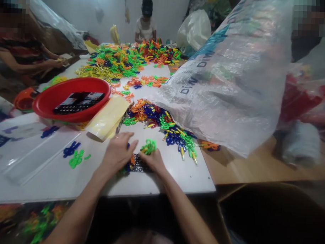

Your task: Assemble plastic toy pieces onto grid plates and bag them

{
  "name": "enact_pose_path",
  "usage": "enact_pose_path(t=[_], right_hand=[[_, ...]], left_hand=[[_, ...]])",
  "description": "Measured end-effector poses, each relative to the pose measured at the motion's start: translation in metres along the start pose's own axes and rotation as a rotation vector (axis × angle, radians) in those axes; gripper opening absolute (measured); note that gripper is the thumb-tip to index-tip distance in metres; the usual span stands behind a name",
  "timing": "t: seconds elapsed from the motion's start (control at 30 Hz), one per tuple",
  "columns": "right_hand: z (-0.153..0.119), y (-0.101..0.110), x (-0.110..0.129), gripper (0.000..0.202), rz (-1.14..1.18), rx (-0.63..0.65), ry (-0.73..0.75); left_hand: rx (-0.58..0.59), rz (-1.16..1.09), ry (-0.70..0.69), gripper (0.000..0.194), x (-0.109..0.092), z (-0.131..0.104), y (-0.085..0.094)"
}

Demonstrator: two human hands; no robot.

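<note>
Some green pieces (pixel 150 145) were bunched in my curled right hand (pixel 155 160), left hand (pixel 120 146) kinda half open, couldn't tell if gripping anything, black holed tray (pixel 139 164) between them on the white table (pixel 176 177).

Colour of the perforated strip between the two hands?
Perforated strip: black, best seen in the head view.
</note>
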State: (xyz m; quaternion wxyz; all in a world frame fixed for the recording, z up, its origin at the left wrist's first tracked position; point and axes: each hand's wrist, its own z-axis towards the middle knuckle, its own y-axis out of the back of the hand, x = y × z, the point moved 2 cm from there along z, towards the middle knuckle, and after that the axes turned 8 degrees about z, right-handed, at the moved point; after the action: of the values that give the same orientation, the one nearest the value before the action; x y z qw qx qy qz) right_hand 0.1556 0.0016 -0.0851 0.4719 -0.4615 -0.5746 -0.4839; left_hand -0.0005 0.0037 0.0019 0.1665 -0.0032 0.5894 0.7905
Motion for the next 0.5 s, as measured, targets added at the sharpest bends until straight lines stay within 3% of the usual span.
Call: enact_pose_path(t=[0.1,0.17,0.23,0.33,0.4,0.5], right_hand=[[-0.004,-0.022,-0.010,0.023,-0.014,0.006,-0.059],[-0.006,-0.029,-0.018,0.023,-0.099,0.027,-0.031],[-0.001,-0.031,-0.030,0.021,-0.255,0.081,0.035],[0.017,-0.031,-0.055,0.021,-0.471,0.250,0.257],[0.025,-0.030,-0.072,0.021,-0.614,0.269,0.362],[0.023,-0.030,-0.088,0.023,-0.804,0.238,0.411]], left_hand=[[0.133,0.144,-0.060,0.028,-0.018,-0.007,-0.021],[0.166,0.163,-0.051,0.025,-0.023,-0.014,-0.025],[0.181,0.182,0.000,0.027,-0.021,-0.018,-0.025],[0.195,0.143,-0.013,0.052,-0.011,-0.016,-0.026],[0.213,0.127,-0.029,0.062,-0.007,-0.016,-0.029],[0.216,0.149,-0.054,0.050,-0.009,-0.017,-0.031]])
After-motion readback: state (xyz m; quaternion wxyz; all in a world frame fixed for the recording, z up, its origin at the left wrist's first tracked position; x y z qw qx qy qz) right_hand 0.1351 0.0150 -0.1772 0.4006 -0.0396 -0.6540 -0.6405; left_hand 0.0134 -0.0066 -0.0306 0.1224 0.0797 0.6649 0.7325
